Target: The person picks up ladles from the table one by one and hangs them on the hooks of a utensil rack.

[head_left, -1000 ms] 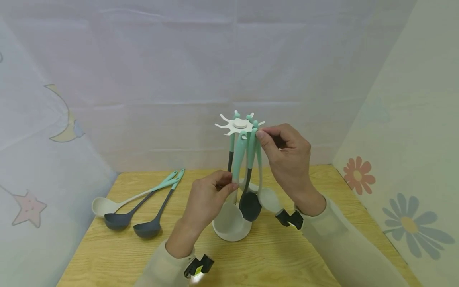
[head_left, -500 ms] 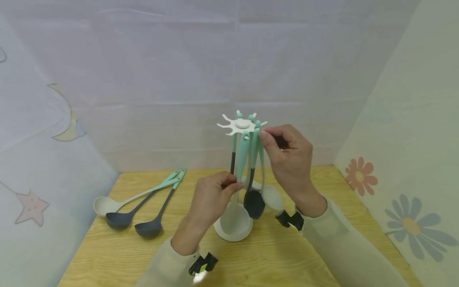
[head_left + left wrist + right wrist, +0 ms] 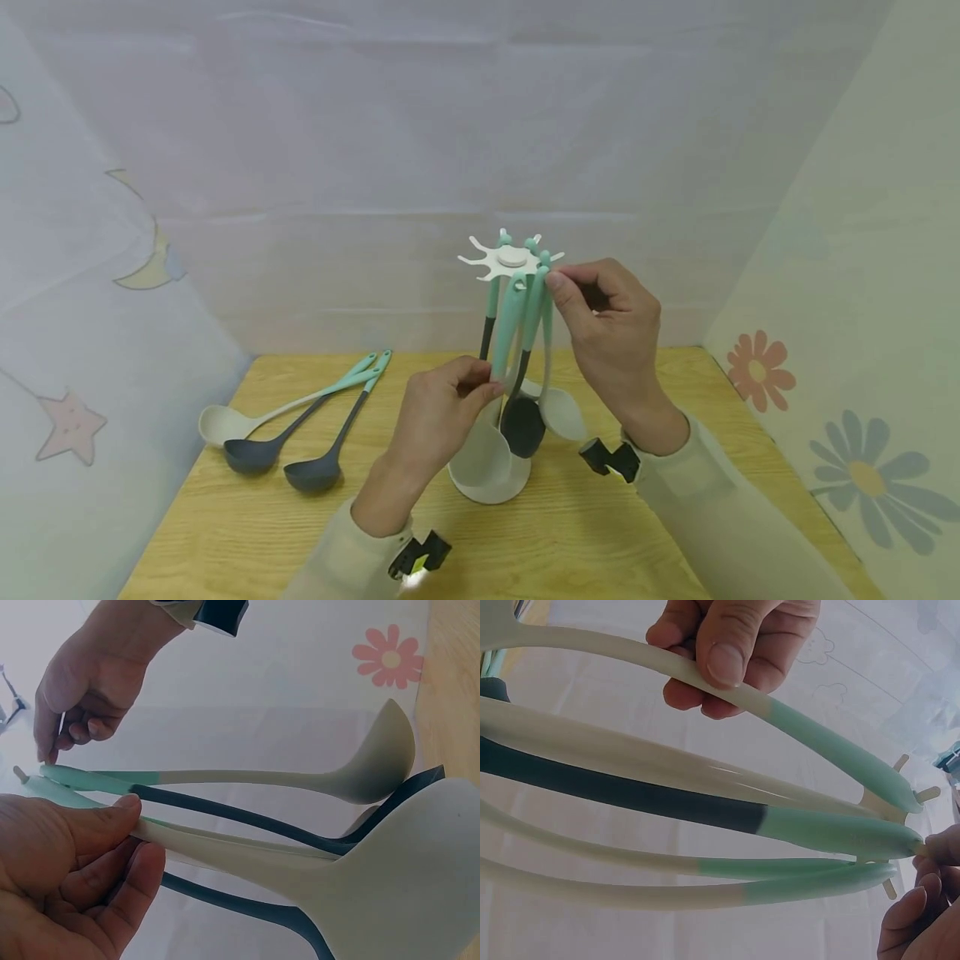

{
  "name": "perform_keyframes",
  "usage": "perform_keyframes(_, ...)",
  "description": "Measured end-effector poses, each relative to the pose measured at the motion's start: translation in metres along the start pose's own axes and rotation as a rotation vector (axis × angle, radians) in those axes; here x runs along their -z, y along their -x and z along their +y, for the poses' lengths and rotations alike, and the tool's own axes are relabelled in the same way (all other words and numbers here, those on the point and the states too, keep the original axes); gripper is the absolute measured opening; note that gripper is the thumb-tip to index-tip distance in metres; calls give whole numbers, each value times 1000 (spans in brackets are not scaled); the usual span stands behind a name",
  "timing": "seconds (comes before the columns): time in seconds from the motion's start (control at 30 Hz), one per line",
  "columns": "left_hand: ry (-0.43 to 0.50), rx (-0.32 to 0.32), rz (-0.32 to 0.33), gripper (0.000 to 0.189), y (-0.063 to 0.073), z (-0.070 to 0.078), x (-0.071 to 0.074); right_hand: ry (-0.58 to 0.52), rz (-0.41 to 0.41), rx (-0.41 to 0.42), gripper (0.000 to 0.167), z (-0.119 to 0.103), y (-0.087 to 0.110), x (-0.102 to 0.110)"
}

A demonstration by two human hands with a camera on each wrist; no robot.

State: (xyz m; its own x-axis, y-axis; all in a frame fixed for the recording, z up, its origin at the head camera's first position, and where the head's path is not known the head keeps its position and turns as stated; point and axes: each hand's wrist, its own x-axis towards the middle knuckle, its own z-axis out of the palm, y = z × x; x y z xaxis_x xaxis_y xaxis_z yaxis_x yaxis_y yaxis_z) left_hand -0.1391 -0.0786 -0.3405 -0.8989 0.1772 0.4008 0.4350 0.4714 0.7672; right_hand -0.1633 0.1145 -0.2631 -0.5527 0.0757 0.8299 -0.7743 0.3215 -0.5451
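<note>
My left hand (image 3: 435, 410) pinches the handle of a white ladle (image 3: 480, 457) with a mint-green grip, just where the green ends. The top of this grip hangs on a hook at the front of a white utensil rack (image 3: 512, 257). With thumb and forefinger, my right hand (image 3: 619, 327) pinches a hook tip of the rack, right beside the handle end of a dark spatula (image 3: 522, 427). In the right wrist view the pinched prong (image 3: 924, 849) sticks out past that green handle end. A white spoon (image 3: 562, 414) hangs to the right, with other utensils behind.
Three ladles lie on the wooden table (image 3: 570, 542) at the left: a white ladle (image 3: 221, 425) and dark ones, such as the dark ladle (image 3: 313, 475). The rack's round base (image 3: 495, 490) stands below the utensils. Fabric walls enclose the back and sides.
The white ladle's bowl swung a little to the right, then back to the left, with my left hand still on it. My right hand has kept its pinch at the rack.
</note>
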Motion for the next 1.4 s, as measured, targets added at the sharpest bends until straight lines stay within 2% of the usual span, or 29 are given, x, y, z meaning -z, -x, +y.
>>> perform_keyframes(0.17,14,61,-21,19,3,-1,7,-14,5,4,8,0,0,0)
perform_keyframes(0.27,17,89,-3,20,4,-6,14,-17,4,6,9,0,0,0)
perform_keyframes(0.43,-75,134,22,22,-3,-27,35,-16,0,4,9,1,0,0)
perform_keyframes(0.63,-321,207,-3,26,-22,-70,68,-15,0,9,8,1,-1,1)
perform_keyframes(0.87,-558,266,-92,26,-35,-126,99,-11,4,4,7,2,0,0)
perform_keyframes(1.0,-619,301,-147,27,-37,-154,112,-12,0,7,4,2,0,0)
perform_keyframes(1.23,-694,386,-242,28,-40,-198,125,-17,-8,4,2,1,1,-1)
perform_keyframes(1.4,-736,432,-301,40,-41,-223,131,-17,-6,-9,1,2,1,-1)
